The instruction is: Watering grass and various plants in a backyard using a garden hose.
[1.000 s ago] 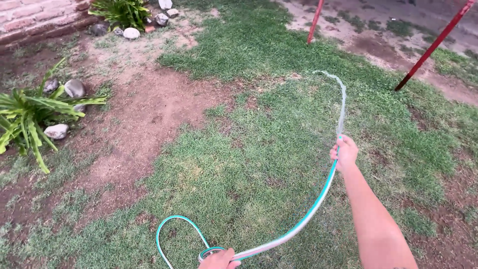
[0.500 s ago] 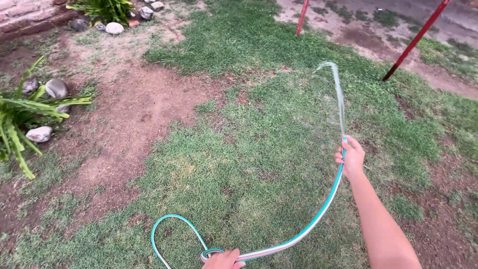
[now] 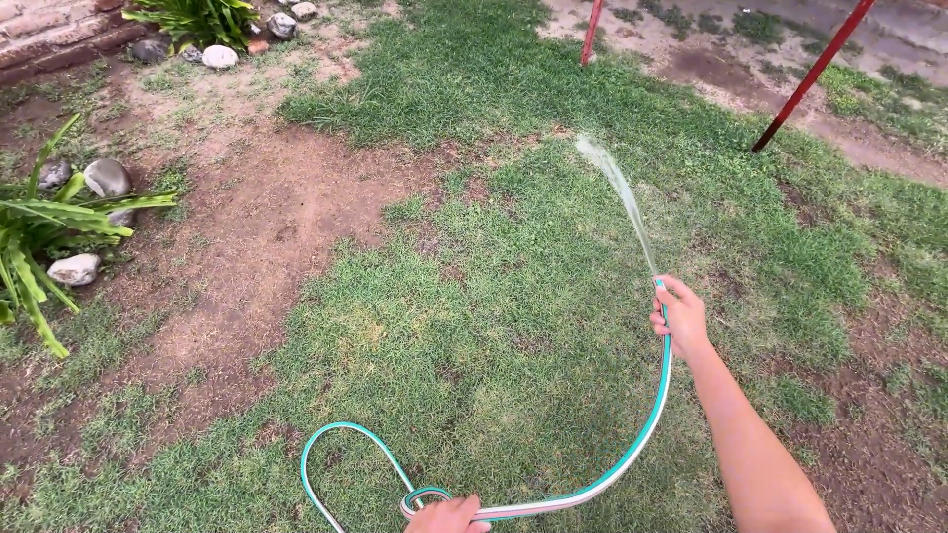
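My right hand (image 3: 679, 314) grips the end of a teal and white garden hose (image 3: 632, 454) out in front of me. A thin jet of water (image 3: 617, 192) shoots from the hose end, up and to the left over the grass. The hose curves down from that hand to the bottom edge of the view. There my left hand (image 3: 449, 515), only partly in view, holds the hose where it forms a loop (image 3: 336, 464) on the lawn.
Patchy lawn with a bare dirt patch (image 3: 257, 227) at left. A spiky green plant (image 3: 39, 232) and several stones (image 3: 104, 178) line the left edge. A brick wall (image 3: 49, 35) stands at top left. Two red poles (image 3: 815, 69) rise at the top.
My right hand has moved down and to the right with the hose end. The water jet now leans further left and lands farther out on the grass.
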